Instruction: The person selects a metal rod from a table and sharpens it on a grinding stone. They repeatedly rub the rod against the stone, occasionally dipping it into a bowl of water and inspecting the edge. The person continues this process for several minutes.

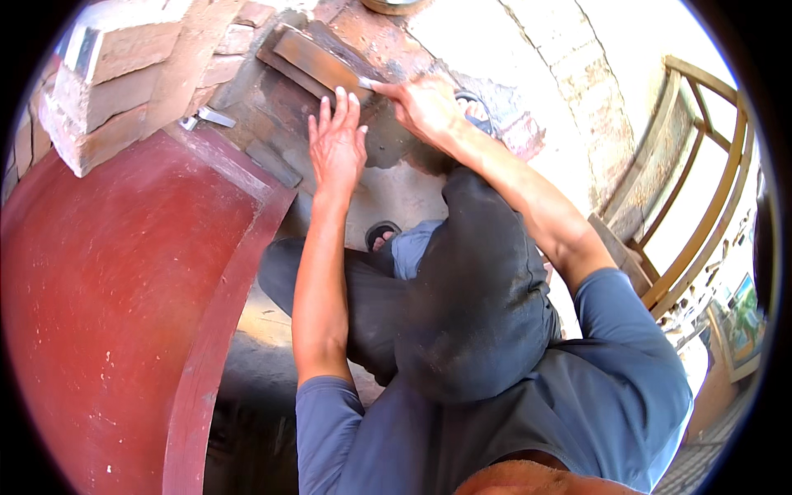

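While the left hand (337,144) lies flat and open-fingered just below it, the right hand (422,106) pinches a small metal tool (365,83) against the slanting brick (318,62).

Person's wearing a blue short-sleeve shirt (627,388), a kind of slate blue, with sleeves ending above the elbow, so both forearms are bare. Trousers (470,305) are dark, charcoal-ish, dusty and smudged grey over the knee in the middle of the frame. A dark open sandal (382,235) shows just above that. Both hands, left (337,144) and right (425,107), are bare, no gloves, no watch.
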Motion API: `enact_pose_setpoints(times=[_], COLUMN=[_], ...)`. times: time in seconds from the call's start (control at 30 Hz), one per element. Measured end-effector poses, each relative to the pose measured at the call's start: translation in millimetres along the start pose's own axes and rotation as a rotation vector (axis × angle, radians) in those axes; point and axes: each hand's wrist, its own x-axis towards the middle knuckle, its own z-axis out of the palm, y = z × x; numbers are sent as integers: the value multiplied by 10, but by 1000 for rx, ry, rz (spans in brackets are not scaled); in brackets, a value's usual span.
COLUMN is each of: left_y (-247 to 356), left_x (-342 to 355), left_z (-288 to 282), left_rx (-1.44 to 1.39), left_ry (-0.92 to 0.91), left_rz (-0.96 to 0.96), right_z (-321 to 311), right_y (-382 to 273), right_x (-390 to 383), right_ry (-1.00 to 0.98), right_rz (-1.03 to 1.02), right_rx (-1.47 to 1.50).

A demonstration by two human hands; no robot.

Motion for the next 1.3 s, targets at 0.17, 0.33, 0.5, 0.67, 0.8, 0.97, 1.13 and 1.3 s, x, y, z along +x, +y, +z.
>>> enact_pose_setpoints(times=[0.17,0.33,0.5,0.67,0.8,0.97,1.13,1.3], left_y=[-2,-32,3,-55,-15,-58,-10,5], left_x=[-14,-23,37,-2,39,-6,-18,8], left_z=[-25,10,-43,29,1,-22,18,-68], left_rx=[1,-5,-18,-21,-4,-16,-26,2], left_ry=[-47,0,-25,-10,-41,-26,2,-53], left_rz=[-9,0,-13,-1,-43,-22,-4,-12], right_z=[-123,-113,-204,-111,-148,-108,-52,-27], right_y=[-29,-63,-88,-34,-14,-10,6,32], right_x=[-44,137,42,84,79,83,78,-59], right_ry=[-92,-20,-75,-30,-39,-6,37,-41], right_rz=[67,-1,61,29,25,50,30,116], right_rx=[-6,27,21,54,50,109,93,126])
